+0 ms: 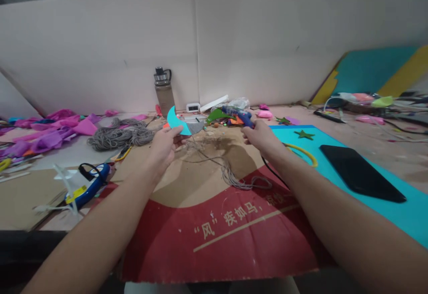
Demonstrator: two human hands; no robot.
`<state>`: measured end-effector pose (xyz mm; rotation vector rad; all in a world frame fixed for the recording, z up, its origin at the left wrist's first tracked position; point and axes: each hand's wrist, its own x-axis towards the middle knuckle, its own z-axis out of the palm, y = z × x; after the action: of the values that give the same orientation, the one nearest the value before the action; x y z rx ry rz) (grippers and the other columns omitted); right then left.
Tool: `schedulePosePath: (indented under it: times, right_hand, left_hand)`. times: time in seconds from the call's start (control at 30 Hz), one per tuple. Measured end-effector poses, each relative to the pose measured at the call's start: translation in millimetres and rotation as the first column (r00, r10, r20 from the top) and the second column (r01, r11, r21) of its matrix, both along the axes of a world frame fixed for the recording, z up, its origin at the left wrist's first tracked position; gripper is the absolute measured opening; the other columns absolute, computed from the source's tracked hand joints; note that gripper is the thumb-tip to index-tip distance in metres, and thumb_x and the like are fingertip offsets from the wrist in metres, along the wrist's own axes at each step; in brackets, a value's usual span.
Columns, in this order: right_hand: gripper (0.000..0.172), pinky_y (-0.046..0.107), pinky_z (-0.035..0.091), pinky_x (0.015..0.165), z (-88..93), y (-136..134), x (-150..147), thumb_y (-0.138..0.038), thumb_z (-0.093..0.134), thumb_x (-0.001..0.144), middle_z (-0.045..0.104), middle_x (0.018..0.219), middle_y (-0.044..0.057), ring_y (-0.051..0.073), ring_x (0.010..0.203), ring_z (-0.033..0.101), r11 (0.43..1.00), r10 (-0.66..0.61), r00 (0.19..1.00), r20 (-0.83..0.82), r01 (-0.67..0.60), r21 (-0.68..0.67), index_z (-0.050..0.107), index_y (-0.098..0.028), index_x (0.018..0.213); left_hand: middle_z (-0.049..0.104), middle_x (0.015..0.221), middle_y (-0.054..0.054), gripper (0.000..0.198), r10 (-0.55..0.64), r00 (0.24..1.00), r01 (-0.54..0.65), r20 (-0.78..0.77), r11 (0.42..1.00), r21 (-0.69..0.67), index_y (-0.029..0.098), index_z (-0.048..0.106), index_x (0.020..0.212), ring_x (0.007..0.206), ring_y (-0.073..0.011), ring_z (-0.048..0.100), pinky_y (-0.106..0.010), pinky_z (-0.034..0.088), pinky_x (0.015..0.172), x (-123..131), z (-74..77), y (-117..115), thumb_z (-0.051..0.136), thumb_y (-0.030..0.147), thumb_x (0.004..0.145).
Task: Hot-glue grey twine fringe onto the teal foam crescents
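Between the thumb and fingers of my left hand (163, 148) is a cyan crescent cutout (175, 121). Its lower right end is covered by a grey part (196, 128), which looks like wound string. Grey string (240, 179) trails from there and lies in loose loops on the cardboard (230, 231). My right hand (262, 137) is closed around the handle of a blue glue gun (242, 116), whose nozzle points left towards the crescent, apart from it. A dark cord runs down from under my right wrist. A green curved piece (216, 116) lies behind the nozzle.
A grey string heap (118, 134), purple scraps (50, 138) and a blue power strip (92, 187) lie left. A bottle (164, 91) stands near the white wall. Right, a cyan board (374, 165) bears a phone (361, 171), a green star (304, 135) and a yellow ring (309, 155).
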<state>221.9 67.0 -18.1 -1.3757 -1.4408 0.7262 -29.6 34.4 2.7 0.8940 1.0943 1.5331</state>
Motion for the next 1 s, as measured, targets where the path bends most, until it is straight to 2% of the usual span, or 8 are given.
schedulePosePath:
  times: [0.03, 0.1, 0.2, 0.37, 0.5, 0.63, 0.77, 1.0]
  right_hand:
    - [0.021, 0.029, 0.047, 0.055, 4.7, -4, -2, -0.018, 0.063, 0.070, 0.054, 0.069, -0.001, 0.013, 0.056, 0.049, 1.000, -0.008, 0.988, -0.152, 0.009, 0.004, 0.056, -0.021, 0.090]
    - [0.016, 0.026, 0.046, 0.055, 14.5, -16, -8, -0.022, 0.065, 0.071, 0.048, 0.065, -0.004, 0.009, 0.054, 0.044, 0.993, 0.087, 0.897, -0.433, -0.114, -0.037, 0.051, -0.021, 0.078]
    - [0.021, 0.024, 0.044, 0.053, 27.0, -35, -18, -0.031, 0.068, 0.074, 0.045, 0.064, -0.005, 0.009, 0.054, 0.042, 0.967, 0.171, 0.800, -0.575, -0.248, -0.059, 0.050, -0.021, 0.076]
    - [0.028, 0.024, 0.048, 0.057, 35.6, -60, -31, -0.018, 0.070, 0.069, 0.061, 0.084, -0.002, 0.011, 0.066, 0.054, 0.939, 0.320, 0.829, -0.459, -0.341, 0.039, 0.055, -0.023, 0.093]
    - [0.030, 0.024, 0.041, 0.048, 33.4, -67, -36, -0.023, 0.066, 0.077, 0.066, 0.097, 0.002, 0.010, 0.060, 0.049, 0.894, 0.447, 0.830, -0.334, -0.427, 0.136, 0.054, -0.023, 0.105]
    - [0.027, 0.026, 0.039, 0.048, 29.6, -67, -36, -0.030, 0.062, 0.083, 0.064, 0.092, 0.003, 0.011, 0.060, 0.049, 0.920, 0.383, 0.916, -0.115, -0.367, 0.139, 0.053, -0.021, 0.107]
    - [0.024, 0.028, 0.042, 0.053, 27.5, -68, -36, -0.034, 0.057, 0.088, 0.064, 0.099, 0.008, 0.018, 0.076, 0.058, 0.934, 0.297, 0.949, 0.103, -0.311, 0.174, 0.054, -0.020, 0.107]
    - [0.025, 0.035, 0.047, 0.067, 27.5, -71, -38, -0.034, 0.054, 0.089, 0.064, 0.104, 0.010, 0.023, 0.089, 0.060, 0.933, 0.271, 0.942, 0.198, -0.308, 0.184, 0.053, -0.019, 0.110]
  left_hand:
    - [0.071, 0.069, -0.007, 0.007, 0.009, 1.000, -0.009, -0.008, 1.000, -0.001, 0.011, 0.068, 0.073, 0.058, -0.0130, 0.064, -0.022, 0.045, 0.053, 0, 0.4, 0, 0.070, 0.016, 0.070]
    - [0.071, 0.070, -0.007, 0.008, 0.029, 0.999, -0.029, -0.031, 1.000, 0.001, 0.011, 0.068, 0.073, 0.058, -0.0128, 0.064, -0.022, 0.044, 0.053, 1, 0.9, 0, 0.071, 0.017, 0.070]
    - [0.071, 0.070, -0.005, 0.010, 0.056, 0.997, -0.056, -0.051, 0.998, 0.005, 0.012, 0.068, 0.073, 0.059, -0.0125, 0.064, -0.022, 0.044, 0.054, 1, 0.5, -1, 0.072, 0.019, 0.067]
    - [0.071, 0.072, -0.003, 0.023, 0.048, 0.996, -0.045, -0.069, 0.998, 0.048, 0.016, 0.068, 0.076, 0.061, -0.0122, 0.063, -0.022, 0.040, 0.055, -3, -4.3, 1, 0.079, 0.027, 0.059]
    - [0.070, 0.075, -0.001, 0.029, 0.071, 0.994, -0.063, -0.088, 0.994, 0.090, 0.017, 0.067, 0.076, 0.061, -0.0097, 0.059, -0.021, 0.036, 0.053, -5, -7.4, 4, 0.082, 0.030, 0.055]
    - [0.066, 0.067, 0.000, 0.026, 0.090, 0.992, -0.079, -0.092, 0.989, 0.124, 0.016, 0.066, 0.070, 0.056, -0.0085, 0.055, -0.020, 0.031, 0.049, -4, -6.4, 4, 0.081, 0.030, 0.054]
    - [0.061, 0.059, 0.001, 0.022, 0.102, 0.991, -0.085, -0.092, 0.981, 0.175, 0.016, 0.063, 0.065, 0.053, -0.0081, 0.051, -0.020, 0.033, 0.049, -3, -5.3, 3, 0.079, 0.028, 0.057]
    - [0.061, 0.059, 0.000, 0.018, 0.100, 0.988, -0.079, -0.113, 0.981, 0.177, 0.015, 0.063, 0.066, 0.054, -0.0083, 0.052, -0.020, 0.035, 0.049, -3, -5.7, 4, 0.077, 0.026, 0.061]
